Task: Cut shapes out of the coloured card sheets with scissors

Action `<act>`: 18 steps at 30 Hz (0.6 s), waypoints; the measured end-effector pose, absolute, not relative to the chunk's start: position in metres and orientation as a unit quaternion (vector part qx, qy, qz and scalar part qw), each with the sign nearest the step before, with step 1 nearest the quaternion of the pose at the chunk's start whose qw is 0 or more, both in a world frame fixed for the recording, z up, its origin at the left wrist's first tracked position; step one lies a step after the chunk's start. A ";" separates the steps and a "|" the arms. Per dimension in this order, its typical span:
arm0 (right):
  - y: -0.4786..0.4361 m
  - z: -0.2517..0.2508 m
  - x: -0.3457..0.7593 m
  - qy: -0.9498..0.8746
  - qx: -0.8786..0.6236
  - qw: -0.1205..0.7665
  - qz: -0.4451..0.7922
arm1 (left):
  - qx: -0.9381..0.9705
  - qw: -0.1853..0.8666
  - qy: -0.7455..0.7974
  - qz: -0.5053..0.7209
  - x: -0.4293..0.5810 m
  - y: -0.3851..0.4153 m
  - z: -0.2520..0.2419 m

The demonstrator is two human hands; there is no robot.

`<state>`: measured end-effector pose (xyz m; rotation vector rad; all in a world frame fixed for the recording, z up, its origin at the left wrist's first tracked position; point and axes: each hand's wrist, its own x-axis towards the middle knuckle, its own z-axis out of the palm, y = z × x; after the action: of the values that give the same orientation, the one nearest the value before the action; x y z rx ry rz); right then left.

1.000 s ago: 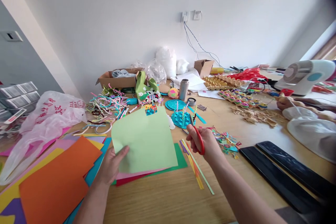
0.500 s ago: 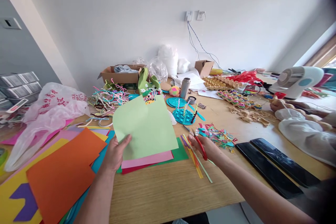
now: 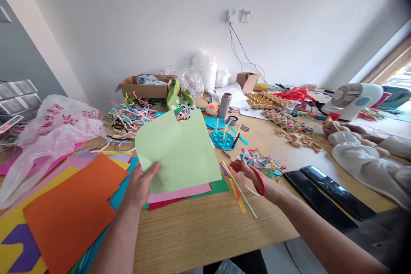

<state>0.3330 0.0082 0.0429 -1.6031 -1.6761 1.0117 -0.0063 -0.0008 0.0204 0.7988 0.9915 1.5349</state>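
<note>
My left hand (image 3: 140, 185) grips a light green paper sheet (image 3: 180, 154) by its lower left corner, thumb on top. The sheet is held above the table, its left side curling. Red-handled scissors (image 3: 260, 181) hang in my right hand (image 3: 248, 172), which is closed around them; their blades are mostly hidden. A thin pale green strip (image 3: 252, 190) trails from the same hand. Beneath the sheet lie pink paper (image 3: 180, 193) and green paper (image 3: 221, 185). Narrow cut paper strips (image 3: 239, 199), yellow, orange and pale green, rest on the table between my hands.
Orange paper (image 3: 73, 209) tops a coloured stack at left, beside a plastic bag (image 3: 61, 124). Colourful paper scraps (image 3: 266, 162) and two dark phones (image 3: 321, 201) lie at right. Behind stand a metal flask (image 3: 225, 106) and blue discs (image 3: 223, 140). Another person's hand (image 3: 335, 127) is at far right.
My right hand has turned, so the scissors' red handle has swung back toward my wrist and the blades no longer point up. My left hand keeps the sheet nearly still. The view shifts slightly.
</note>
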 end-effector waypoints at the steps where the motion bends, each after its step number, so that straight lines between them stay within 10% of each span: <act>1: 0.006 0.039 0.335 -0.635 -0.588 0.313 0.392 | 0.335 0.541 0.416 0.650 -0.006 -0.001 0.020; 18: 0.007 -0.025 0.351 -0.630 -0.567 0.448 0.283 | 0.240 0.498 0.432 0.713 -0.011 0.004 0.038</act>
<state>0.3508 0.0073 -0.0248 -1.4046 -1.5604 0.7011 -0.0106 0.0039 0.0385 0.5802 1.0446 1.7264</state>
